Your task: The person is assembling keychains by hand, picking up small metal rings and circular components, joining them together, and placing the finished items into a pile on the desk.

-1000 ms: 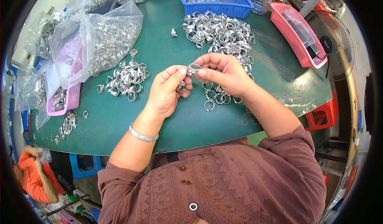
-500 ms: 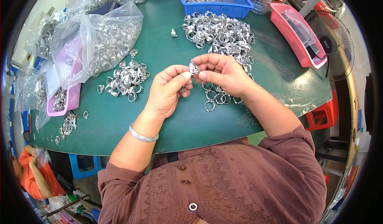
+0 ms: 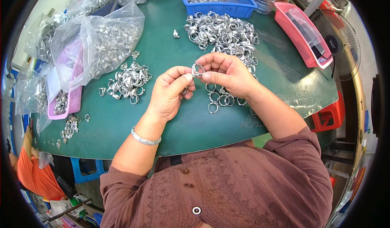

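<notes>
Over the near middle of the green table (image 3: pixel 195 132), a silver-coloured metal ring (image 3: pixel 198 70) is pinched between my two hands, its round opening showing. My left hand (image 3: pixel 170 90) grips the ring's left side with thumb and forefinger. Tucked in that hand's curled lower fingers is another small metal piece, mostly hidden. My right hand (image 3: pixel 227 75) holds the right side with thumb and fingertips. Behind and below the right hand spreads a large pile of similar rings (image 3: pixel 221 31). A smaller ring pile (image 3: pixel 129 81) lies left of my left hand.
A blue tray (image 3: pixel 239 11) with metal pieces stands at the back. Clear bags of rings (image 3: pixel 113 41) and a purple basket (image 3: pixel 75 102) crowd the left. A pink basket (image 3: pixel 296 37) and a fan (image 3: pixel 341 45) are at right. A person in orange (image 3: pixel 38 177) is at lower left.
The ring has been turned between my fingertips, so its round opening now shows. My hands have barely shifted. The person in orange has moved, with an arm now raised toward the table.
</notes>
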{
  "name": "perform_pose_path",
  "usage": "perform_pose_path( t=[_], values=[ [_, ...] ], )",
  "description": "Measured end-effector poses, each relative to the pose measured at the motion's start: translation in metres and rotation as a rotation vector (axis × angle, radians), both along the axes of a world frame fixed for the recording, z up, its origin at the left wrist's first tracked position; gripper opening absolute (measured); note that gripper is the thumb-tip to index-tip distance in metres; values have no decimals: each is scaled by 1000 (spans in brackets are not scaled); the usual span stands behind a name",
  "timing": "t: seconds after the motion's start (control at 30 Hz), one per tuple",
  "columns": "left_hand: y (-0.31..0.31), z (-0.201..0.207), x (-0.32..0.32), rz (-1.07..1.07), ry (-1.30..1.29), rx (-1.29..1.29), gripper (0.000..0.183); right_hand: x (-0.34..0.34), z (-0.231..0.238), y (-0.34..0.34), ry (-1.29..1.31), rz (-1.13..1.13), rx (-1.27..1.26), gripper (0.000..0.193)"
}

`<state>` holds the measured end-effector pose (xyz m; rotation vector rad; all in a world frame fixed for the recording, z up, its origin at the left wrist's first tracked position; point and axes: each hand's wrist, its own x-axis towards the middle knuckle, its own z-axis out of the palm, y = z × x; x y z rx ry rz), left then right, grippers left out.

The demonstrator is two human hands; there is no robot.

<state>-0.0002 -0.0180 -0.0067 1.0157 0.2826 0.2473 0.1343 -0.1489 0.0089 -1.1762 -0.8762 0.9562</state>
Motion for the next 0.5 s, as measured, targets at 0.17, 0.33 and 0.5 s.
perform_pose_path(
  t=[0.17, 0.33, 0.5],
  values=[
    [0, 1, 0, 3, 1, 10, 9, 2, -1, 0, 87, -4, -6, 26],
    [0, 1, 0, 8, 1, 9, 9, 3, -3, 0, 122, -1, 12, 22],
    [-1, 1, 0, 9, 3, 10, 10, 3, -2, 0, 125, -11, -1, 21]
  ],
)
